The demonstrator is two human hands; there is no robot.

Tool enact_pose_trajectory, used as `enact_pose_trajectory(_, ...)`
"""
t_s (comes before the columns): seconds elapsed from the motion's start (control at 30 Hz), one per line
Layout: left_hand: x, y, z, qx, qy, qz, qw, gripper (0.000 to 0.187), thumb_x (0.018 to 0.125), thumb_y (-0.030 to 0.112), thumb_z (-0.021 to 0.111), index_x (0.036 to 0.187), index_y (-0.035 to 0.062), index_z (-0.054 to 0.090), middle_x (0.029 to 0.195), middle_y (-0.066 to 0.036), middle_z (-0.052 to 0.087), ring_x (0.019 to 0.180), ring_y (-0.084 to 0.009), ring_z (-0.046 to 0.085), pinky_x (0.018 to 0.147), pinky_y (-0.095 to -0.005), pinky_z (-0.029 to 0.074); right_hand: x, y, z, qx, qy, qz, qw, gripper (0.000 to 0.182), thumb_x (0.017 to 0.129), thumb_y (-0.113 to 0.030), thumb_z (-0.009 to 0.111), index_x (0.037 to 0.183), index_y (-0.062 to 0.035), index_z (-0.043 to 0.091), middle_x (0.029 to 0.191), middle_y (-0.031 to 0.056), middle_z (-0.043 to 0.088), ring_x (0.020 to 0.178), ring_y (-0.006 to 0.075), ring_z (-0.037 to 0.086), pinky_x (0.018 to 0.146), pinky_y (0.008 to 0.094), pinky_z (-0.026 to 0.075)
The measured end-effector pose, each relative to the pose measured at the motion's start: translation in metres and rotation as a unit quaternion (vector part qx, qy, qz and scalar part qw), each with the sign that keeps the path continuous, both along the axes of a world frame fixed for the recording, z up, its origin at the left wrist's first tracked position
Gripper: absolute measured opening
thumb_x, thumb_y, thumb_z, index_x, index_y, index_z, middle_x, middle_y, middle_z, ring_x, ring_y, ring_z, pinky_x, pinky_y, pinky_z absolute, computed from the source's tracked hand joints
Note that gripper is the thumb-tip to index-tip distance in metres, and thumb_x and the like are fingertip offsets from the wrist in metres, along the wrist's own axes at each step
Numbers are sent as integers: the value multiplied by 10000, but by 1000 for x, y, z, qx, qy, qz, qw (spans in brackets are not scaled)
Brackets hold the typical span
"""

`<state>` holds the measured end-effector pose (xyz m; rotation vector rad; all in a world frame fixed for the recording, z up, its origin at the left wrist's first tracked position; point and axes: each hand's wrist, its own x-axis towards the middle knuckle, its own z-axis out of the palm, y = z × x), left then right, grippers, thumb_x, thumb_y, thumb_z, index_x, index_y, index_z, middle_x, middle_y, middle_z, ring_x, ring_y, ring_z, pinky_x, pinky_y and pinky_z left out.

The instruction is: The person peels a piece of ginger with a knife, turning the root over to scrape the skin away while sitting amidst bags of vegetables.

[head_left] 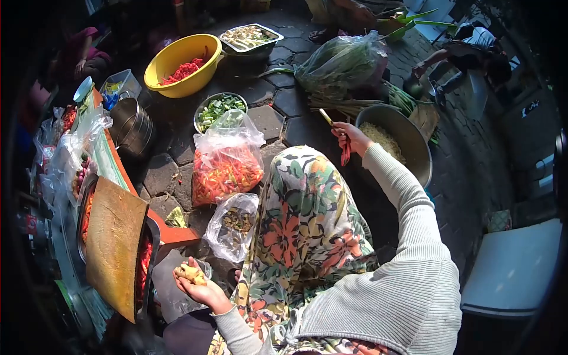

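Resting in my left hand (203, 291), palm up, are pale brown pieces that look like ginger root (190, 274); a clear plastic bag (171, 284) lies beside and below it. My right hand (350, 139) is closed around a red handle (345, 155), and a short pale yellow-green piece (325, 116) sticks out at its fingertips. Whether the two are one object I cannot tell. A large grey bowl of pale shredded or grain-like food (384, 142) is just right of that hand.
Around me are a wooden board (115, 236) over a tray of red chillies, a bag of chillies (228, 171), a yellow bowl (207, 74), a bowl of chopped greens (222, 112), stacked metal pots (131, 125) and bagged leafy vegetables (343, 65). Other people sit or bend at the back.
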<state>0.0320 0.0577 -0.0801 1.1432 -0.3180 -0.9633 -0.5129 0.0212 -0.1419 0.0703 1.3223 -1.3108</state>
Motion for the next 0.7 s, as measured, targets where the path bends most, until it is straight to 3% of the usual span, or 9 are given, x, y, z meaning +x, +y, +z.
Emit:
enact_pose_trajectory(0.1,11,0,-13,10,10,-9,1000,293,988,198,323,1181,3,425,1138,-177,529,1041,-347,568,990,-447,450,-53,18,-28,0,-69,-138,988,170,867,-268,584,793,-126,526,697,-11,608,397,45,325,376,197,270)
enact_pose_trajectory(0.27,12,-1,-27,1,6,-37,999,306,974,188,368,1213,-1,401,1131,-198,507,1048,-347,555,1001,-436,436,-138,-11,-40,-37,-30,-293,955,197,897,-297,551,827,-114,536,703,32,614,413,61,313,380,221,268)
enact_pose_trajectory(0.33,5,-3,-25,16,-9,-27,999,303,975,192,372,1212,6,404,1135,-191,512,1030,-339,565,989,-430,444,-165,-22,-42,-108,-1,-306,946,237,917,-330,529,845,-104,529,693,45,608,422,63,322,394,230,282)
enact_pose_trajectory(0.37,1,-6,-24,21,-14,-31,999,302,976,196,371,1209,8,408,1136,-185,517,1019,-335,571,982,-427,449,-174,-24,-40,-82,-2,-296,952,280,934,-365,506,870,-92,506,857,82,653,435,60,358,390,213,285)
enact_pose_trajectory(0.47,4,-8,-26,27,-3,-55,998,304,977,212,370,1200,12,423,1142,-173,527,1014,-323,573,978,-421,448,-169,-29,-47,-12,19,-273,962,241,948,-332,480,919,-94,500,936,83,650,445,63,358,394,217,287)
enact_pose_trajectory(0.5,6,-11,-30,21,16,-74,997,309,978,222,369,1195,13,434,1146,-167,533,1021,-316,570,981,-418,442,-162,-26,-46,-26,22,-231,972,214,951,-295,468,1011,-91,499,974,76,643,454,65,361,399,222,290)
enact_pose_trajectory(0.63,16,-18,-43,5,68,-126,990,350,980,264,373,1188,2,476,1145,-153,556,1068,-286,548,1008,-407,405,-103,-10,-28,-15,85,-160,983,224,944,-263,477,1081,-87,502,968,72,640,458,65,361,411,227,299)
enact_pose_trajectory(0.7,11,-23,-33,16,106,-142,984,352,977,260,382,1194,2,482,1145,-149,562,1069,-281,550,1008,-408,407,-82,4,-14,-55,96,-135,985,245,922,-245,525,1083,-63,493,795,51,601,456,78,352,432,243,314)
